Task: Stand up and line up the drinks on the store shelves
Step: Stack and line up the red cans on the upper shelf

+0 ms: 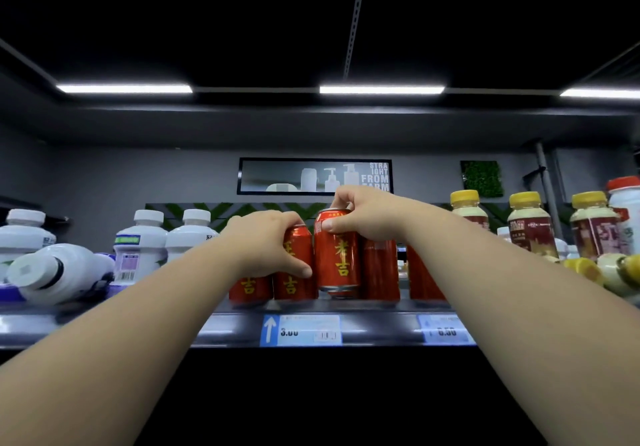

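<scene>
red cans (337, 262) stand upright centrally; a white bottle (65, 272) lies toppled at their left.

Both of my bare forearms come in from the bottom corners of the frame and converge at centre. My left hand (266, 243) curls round a red can (298, 237), thumb low, fingers over the top. My right hand (372, 217), slightly higher and just right of centre, grips a raised can (337, 258), thumb in front, fingers arched over its rim. The 2 hands are close together, with a narrow gap between them.
</scene>
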